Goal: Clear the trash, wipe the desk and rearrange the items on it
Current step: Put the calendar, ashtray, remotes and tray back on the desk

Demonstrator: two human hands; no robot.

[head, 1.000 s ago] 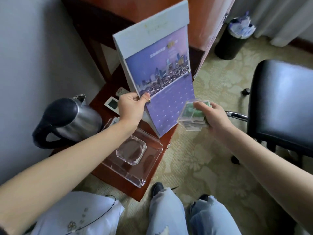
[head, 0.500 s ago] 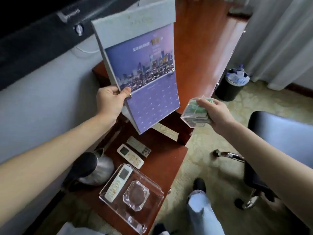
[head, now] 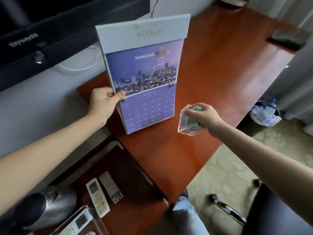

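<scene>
Two hands hold a desk calendar (head: pixel 145 77) and a clear box (head: pixel 187 123) above a red-brown tabletop (head: pixel 211 73).
Left hand (head: pixel 103 102) pinches the calendar's left edge, thumb in front by the ring binding. Calendar is upright, leaning back, bottom edge low over the near-left tabletop; can't tell if it touches. Right hand (head: pixel 203 116) grips the clear box w/ green packets from above, just right of the calendar, not touching it. Best approach, probably: seat the calendar base flat first, toward the far-left wall (head: pixel 42 102), then set the box beside it w/o nudging it.
</scene>
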